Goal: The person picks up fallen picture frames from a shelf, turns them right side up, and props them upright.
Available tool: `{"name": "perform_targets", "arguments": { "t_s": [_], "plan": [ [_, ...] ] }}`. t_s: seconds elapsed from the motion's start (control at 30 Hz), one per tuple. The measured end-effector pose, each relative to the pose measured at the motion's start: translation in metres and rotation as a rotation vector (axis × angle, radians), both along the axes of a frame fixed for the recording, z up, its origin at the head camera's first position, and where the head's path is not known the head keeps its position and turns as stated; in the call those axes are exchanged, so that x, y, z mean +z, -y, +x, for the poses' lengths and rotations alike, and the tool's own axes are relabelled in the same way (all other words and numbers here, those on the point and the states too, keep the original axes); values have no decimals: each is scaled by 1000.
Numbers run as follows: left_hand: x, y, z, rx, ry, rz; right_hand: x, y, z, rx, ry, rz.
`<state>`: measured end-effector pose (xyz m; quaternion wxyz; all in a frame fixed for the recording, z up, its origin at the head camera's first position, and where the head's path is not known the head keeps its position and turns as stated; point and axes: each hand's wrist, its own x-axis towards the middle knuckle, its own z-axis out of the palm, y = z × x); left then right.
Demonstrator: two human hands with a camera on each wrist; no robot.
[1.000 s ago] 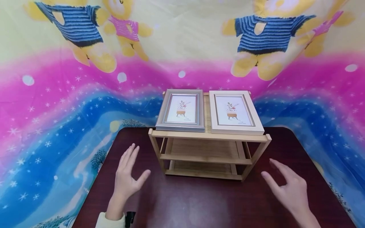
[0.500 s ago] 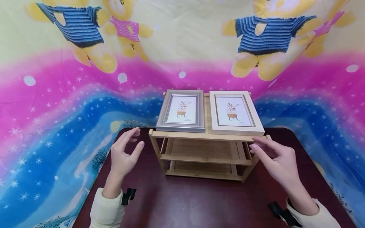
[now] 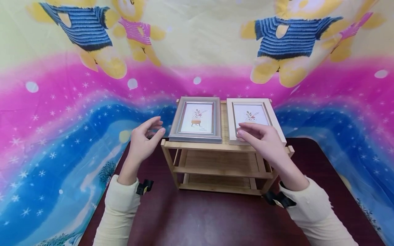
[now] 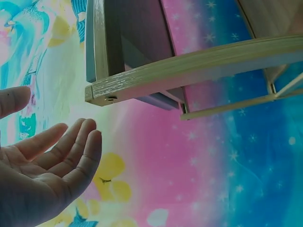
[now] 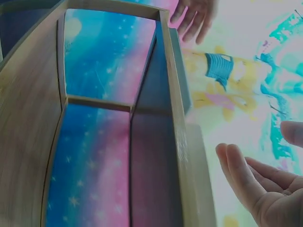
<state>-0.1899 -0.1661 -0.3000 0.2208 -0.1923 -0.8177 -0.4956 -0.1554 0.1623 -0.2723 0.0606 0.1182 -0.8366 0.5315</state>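
Right hand (image 3: pixel 267 141) and left hand (image 3: pixel 142 142) now nearer wooden rack (image 3: pixel 200 146)
Fingers (image 3: pixel 253 126) parted, empty: right above its white frame (image 3: pixel 232 118), left beside its front-left corner.

Grey frame (image 3: pixel 197 119), nr L hand (image 3: pixel 141 141): smooth, satin finish, shinier metallic-looking inner trim. White frame (image 3: pixel 252 111), below R hand (image 3: pixel 267 143): smooth, semi-matt. Pic inserts (image 3: pixel 197 116) look like paper. Rack (image 3: pixel 221 160), betw. & ahead of hands: pale wood, visible grain, slight sheen. Tabletop (image 3: pixel 200 218), below both: dark, smooth, glossy w/ blurry reflections. Backdrop (image 3: pixel 197 89), beyond both: printed cloth, lightly creased. Sleeves (image 3: pixel 121 205), just behind hands: soft matt cloth. Wrist straps (image 3: pixel 144 187): blk, mat'l unclear.
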Motion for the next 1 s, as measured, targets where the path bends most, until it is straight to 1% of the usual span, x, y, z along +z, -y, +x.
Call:
{"name": "perform_targets", "arguments": {
  "t_s": [0.07,0.13,0.2,0.33,0.4,0.5,0.6,0.7,0.77,0.83,0.93,1.0],
  "plan": [
    [4,-1,-7,-2,77,-23,1,6,-9,17,23,-4],
    [7,-2,-15,-16,155,-25,1,12,-17,31,31,-5],
    [9,-3,-23,-20,229,-31,1,17,-26,24,37,26],
    [11,-3,-35,2,346,-72,1,29,-40,24,67,90],
    [12,-5,-39,15,387,-108,3,34,-45,28,84,124],
    [13,-8,-44,28,424,-166,5,42,-52,37,82,179],
    [14,-12,-49,37,448,-224,6,47,-58,55,29,285],
    [12,-15,-53,33,483,-252,8,51,-63,71,-12,388],
    [12,-15,-56,17,510,-250,10,53,-64,81,-8,431],
    [11,-15,-59,-4,536,-232,12,54,-65,87,9,450],
    [8,-15,-63,-47,571,-183,14,56,-66,104,20,487],
    [7,-14,-66,-75,591,-155,14,57,-67,111,11,514]
  ]
}}
